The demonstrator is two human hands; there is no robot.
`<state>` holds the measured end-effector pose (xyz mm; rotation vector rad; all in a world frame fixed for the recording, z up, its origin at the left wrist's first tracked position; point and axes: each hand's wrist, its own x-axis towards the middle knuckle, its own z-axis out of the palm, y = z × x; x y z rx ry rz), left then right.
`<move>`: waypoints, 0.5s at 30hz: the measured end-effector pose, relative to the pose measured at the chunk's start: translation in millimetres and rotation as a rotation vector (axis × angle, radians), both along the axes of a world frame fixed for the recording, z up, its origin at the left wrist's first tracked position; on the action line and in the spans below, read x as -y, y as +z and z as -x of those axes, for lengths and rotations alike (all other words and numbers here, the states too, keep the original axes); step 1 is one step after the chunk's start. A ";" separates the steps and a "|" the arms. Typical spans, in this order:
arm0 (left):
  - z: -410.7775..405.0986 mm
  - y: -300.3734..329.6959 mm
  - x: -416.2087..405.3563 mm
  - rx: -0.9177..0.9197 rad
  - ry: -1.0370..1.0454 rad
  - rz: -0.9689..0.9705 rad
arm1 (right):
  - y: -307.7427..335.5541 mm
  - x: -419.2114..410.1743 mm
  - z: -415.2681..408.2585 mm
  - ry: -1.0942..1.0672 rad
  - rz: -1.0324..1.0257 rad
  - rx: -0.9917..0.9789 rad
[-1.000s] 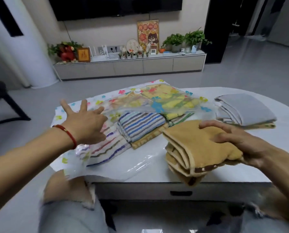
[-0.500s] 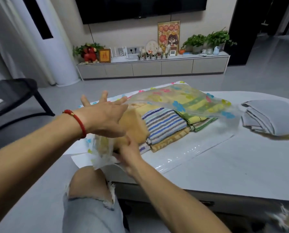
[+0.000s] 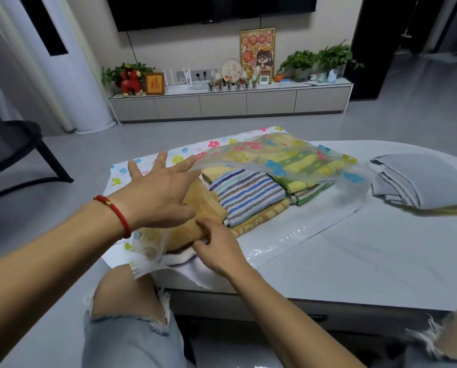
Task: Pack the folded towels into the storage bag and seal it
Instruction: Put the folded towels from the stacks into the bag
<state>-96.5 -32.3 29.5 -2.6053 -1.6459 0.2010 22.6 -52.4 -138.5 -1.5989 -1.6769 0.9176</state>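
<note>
Gone from the bare tabletop a second ago, the tan towel (image 3: 195,208) now sits inside the mouth of the storage bag (image 3: 288,158), and the right hand has crossed over to the bag's near-left corner with it.

Taking the bag as our marker: far left of it, a black chair (image 3: 14,147) on the grey floor, then a white column (image 3: 70,62). Behind the bag, a long low cabinet (image 3: 230,102) along the wall carries a red toy, frames and green plants, a dark screen above.

On to the white table (image 3: 354,261). The left hand (image 3: 158,197), red bracelet (image 3: 115,216) at the wrist, has its fingers spread flat and straight, lifting the bag's flowered top sheet. Just below it, the right hand (image 3: 219,251) pinches the tan towel's near edge, fingers curled on the cloth. Deeper inside the bag lies a blue striped towel (image 3: 248,192), with yellow and green ones beyond under the film. Right of the bag, clear of it, rests a folded grey towel (image 3: 421,181).
</note>
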 end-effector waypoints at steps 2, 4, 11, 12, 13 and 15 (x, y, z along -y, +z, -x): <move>-10.5 -2.8 -0.6 0.026 -0.027 -0.032 | -1.1 2.5 -1.0 0.119 -0.004 0.088; -23.1 -6.9 -2.0 0.053 -0.058 -0.089 | 1.3 0.7 -8.1 0.212 0.028 0.049; -68.2 -8.9 -21.5 0.087 -0.110 -0.244 | -0.4 -19.9 -78.6 -0.219 -0.155 0.462; -75.9 -8.0 -23.8 0.090 -0.122 -0.246 | -1.1 -22.7 -86.5 -0.127 -0.114 0.516; -83.7 -8.0 -25.7 0.090 -0.134 -0.249 | -0.5 -25.0 -94.1 -0.047 -0.096 0.532; -99.2 -10.3 -28.8 0.074 -0.156 -0.265 | 5.8 -26.2 -112.2 0.064 -0.110 0.456</move>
